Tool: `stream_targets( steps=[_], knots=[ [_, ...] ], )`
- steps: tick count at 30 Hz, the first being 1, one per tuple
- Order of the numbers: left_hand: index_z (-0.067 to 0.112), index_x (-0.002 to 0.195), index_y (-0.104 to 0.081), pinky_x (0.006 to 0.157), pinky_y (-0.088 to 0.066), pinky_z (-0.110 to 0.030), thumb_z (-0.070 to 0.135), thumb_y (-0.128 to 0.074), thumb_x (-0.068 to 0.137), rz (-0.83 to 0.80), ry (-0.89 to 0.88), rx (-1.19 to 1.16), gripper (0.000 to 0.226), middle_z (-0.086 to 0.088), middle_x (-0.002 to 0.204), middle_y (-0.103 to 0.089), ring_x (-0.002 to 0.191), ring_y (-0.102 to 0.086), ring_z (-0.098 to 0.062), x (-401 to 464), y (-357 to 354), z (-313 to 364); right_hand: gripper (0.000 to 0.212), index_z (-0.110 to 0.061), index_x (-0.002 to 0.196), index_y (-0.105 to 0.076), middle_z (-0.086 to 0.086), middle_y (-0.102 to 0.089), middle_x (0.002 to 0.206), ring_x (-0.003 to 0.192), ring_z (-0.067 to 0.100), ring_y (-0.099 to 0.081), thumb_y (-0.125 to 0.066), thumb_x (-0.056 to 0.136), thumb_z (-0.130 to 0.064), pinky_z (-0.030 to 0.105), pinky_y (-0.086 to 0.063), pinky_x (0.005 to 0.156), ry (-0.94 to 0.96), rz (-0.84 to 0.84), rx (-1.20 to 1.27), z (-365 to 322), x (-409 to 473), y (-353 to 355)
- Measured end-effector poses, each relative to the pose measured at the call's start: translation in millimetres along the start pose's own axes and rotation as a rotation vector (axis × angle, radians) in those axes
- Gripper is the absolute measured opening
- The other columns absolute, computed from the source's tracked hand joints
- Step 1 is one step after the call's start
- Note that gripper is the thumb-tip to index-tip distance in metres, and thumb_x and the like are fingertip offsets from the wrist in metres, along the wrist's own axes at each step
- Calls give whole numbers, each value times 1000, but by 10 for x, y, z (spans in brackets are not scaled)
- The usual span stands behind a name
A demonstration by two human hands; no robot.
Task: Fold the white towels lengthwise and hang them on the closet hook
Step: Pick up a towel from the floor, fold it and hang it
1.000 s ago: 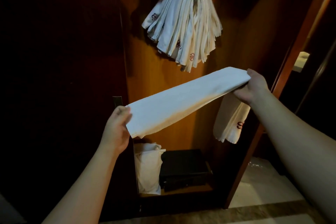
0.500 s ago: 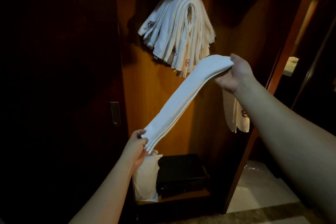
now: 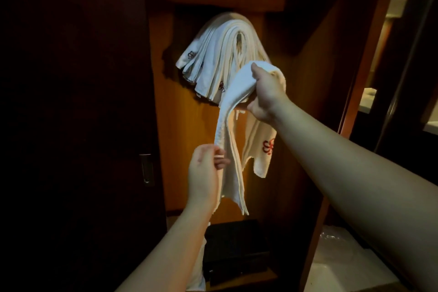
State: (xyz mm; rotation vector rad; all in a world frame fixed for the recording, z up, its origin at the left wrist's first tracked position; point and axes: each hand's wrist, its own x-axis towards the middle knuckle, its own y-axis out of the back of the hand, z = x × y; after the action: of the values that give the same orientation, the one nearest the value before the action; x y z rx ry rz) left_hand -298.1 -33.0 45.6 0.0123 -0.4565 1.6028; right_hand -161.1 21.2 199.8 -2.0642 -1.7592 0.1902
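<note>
A folded white towel [image 3: 233,111] hangs doubled over my right hand [image 3: 266,92], which grips it at its middle, just below and in front of the bundle. Its near half drops down to my left hand [image 3: 205,173], whose fingers pinch that half partway down. The far half hangs behind my right wrist and shows a red logo. Several folded white towels [image 3: 220,64] hang in a bundle over the hook on the closet's wooden back wall. The hook itself is hidden under them.
A dark closet door [image 3: 75,125] with a metal handle [image 3: 145,168] stands at the left. A black safe [image 3: 234,251] and a white bag [image 3: 196,275] sit on the closet floor. The closet's right side panel [image 3: 331,125] is close, with pale floor beyond.
My right hand has lifted the towel's middle toward the hanging bundle. The towel now hangs steeply in two halves, and my left hand has moved up and right along it.
</note>
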Motion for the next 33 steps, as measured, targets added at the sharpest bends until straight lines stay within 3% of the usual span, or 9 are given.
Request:
stream_targets(
  steps=[4, 8, 11, 13, 16, 19, 25, 29, 33],
  knots=[
    [27, 106, -65, 89, -53, -32, 58, -36, 95, -207, -110, -13, 43, 6, 103, -72, 99, -68, -12, 14, -302, 262, 28, -14, 109, -51, 18, -61, 123, 111, 35, -62, -53, 101, -41, 61, -52, 93, 0, -38, -60, -74, 13, -156],
    [42, 136, -51, 112, -33, -40, 103, -19, 61, -295, 47, 100, 102, 10, 144, -53, 134, -47, -13, 140, -480, 352, 29, -14, 118, -48, 17, -59, 122, 101, 33, -62, -53, 102, -38, 49, -60, 64, 32, -42, -10, -201, -17, -273],
    [38, 148, -39, 110, -29, -43, 109, -13, 46, -265, 106, 154, 127, 2, 154, -43, 140, -40, -22, 314, -466, 440, 34, -14, 126, -45, 19, -57, 125, 105, 36, -61, -54, 102, -36, 46, -59, 55, 60, -32, 42, -304, -4, -271],
    [35, 144, -44, 108, -30, -44, 106, -12, 51, -202, 118, 71, 122, -1, 149, -49, 135, -46, -23, 418, -443, 549, 33, -15, 126, -45, 16, -57, 127, 109, 35, -60, -53, 102, -35, 48, -60, 63, 99, -19, 20, -351, 27, -199],
    [24, 130, -53, 103, -38, -39, 84, -39, 79, -42, 160, -399, 80, -5, 131, -62, 119, -57, -19, 589, -458, 714, 29, -16, 124, -45, 12, -57, 128, 117, 28, -57, -54, 101, -31, 50, -58, 86, 180, 51, -99, -351, 122, 7],
    [9, 130, -55, 89, -51, -35, 38, -57, 96, 158, 310, -698, 45, -14, 113, -69, 104, -69, -28, 826, -447, 807, 13, -21, 106, -53, 8, -60, 121, 114, 24, -58, -57, 98, -31, 38, -58, 77, 223, 143, -148, -324, 229, 203],
    [4, 132, -48, 95, -54, -45, 16, -56, 96, 167, 298, -817, 38, -20, 115, -65, 103, -65, -33, 1273, -570, 1192, 23, -20, 111, -58, 6, -72, 98, 93, 19, -72, -64, 93, -32, 31, -58, 61, 156, 254, 146, -296, 525, 504],
    [3, 129, -52, 78, -57, -43, 19, -54, 97, 135, 273, -749, 36, -20, 117, -67, 99, -68, -31, 1619, -685, 1369, 17, -18, 101, -59, 3, -75, 66, 60, 16, -73, -63, 92, -32, 27, -54, 42, 153, 284, 249, -394, 883, 682],
    [-1, 128, -56, 85, -54, -40, 23, -49, 97, 56, 183, -532, 40, -23, 123, -65, 109, -65, -35, 2060, -846, 1483, 24, -21, 103, -61, -3, -76, 74, 68, 10, -74, -65, 88, -40, 22, -54, 50, 291, 288, 86, -616, 1376, 767]
  ],
)
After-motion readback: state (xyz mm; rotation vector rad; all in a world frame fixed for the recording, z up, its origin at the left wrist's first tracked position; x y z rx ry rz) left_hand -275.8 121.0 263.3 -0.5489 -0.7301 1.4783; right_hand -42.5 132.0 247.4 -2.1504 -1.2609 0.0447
